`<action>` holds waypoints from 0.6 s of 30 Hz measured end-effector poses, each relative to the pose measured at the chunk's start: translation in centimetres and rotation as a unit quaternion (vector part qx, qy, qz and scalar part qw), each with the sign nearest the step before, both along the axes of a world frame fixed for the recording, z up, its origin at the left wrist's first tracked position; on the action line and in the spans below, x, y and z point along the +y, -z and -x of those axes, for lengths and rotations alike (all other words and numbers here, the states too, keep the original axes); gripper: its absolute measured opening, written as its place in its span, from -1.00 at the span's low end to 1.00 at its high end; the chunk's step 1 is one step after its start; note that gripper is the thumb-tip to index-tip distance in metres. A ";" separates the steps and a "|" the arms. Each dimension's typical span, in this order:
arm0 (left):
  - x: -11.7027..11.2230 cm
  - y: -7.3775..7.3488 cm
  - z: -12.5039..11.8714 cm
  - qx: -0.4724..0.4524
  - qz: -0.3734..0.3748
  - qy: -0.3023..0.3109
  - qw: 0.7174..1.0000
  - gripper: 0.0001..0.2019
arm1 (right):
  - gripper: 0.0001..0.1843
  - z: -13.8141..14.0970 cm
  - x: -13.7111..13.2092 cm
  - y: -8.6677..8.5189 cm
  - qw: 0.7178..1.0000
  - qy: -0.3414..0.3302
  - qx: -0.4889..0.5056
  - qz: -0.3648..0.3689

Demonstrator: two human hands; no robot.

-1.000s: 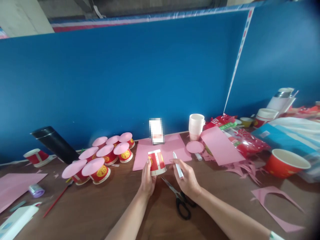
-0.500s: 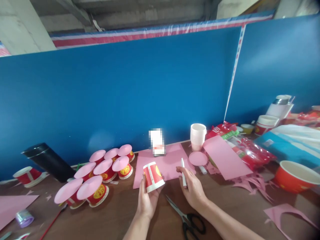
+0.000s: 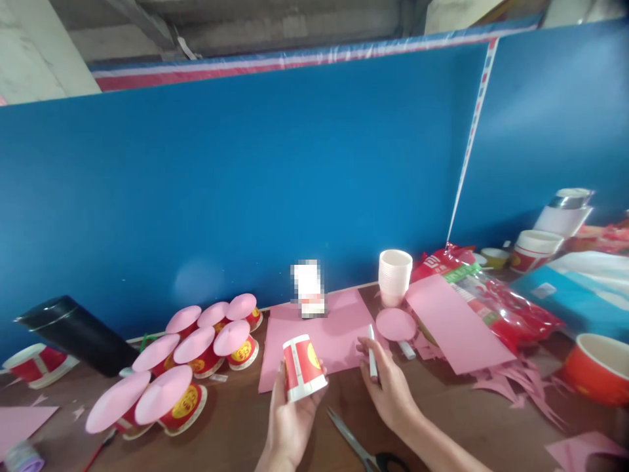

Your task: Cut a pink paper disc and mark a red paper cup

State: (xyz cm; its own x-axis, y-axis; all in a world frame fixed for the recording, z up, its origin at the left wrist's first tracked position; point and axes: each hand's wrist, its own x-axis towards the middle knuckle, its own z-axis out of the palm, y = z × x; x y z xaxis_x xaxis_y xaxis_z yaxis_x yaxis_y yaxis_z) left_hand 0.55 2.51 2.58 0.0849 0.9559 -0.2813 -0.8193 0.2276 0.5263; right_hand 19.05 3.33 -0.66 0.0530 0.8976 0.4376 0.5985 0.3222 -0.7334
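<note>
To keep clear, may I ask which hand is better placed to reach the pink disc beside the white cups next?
Probably the right hand, nearer the disc though holding a white pen; the left hand holds a cup.

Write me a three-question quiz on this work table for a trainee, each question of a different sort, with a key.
1. What does the left hand hold?
2. True or false: the right hand holds the scissors.
3. How many pink-topped cups stand to the left of the hands?
A) five
B) eight
C) twelve

Key:
1. A red-and-white cup with a yellow mark.
2. False: it holds a white pen; the scissors lie on the table.
3. B.
</note>
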 end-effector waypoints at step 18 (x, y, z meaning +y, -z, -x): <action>0.1 0.1 0.2 -0.016 0.000 0.013 1.000 -0.61 | -0.57 0.0 0.0 0.4 1.000 -0.009 -0.020 0.022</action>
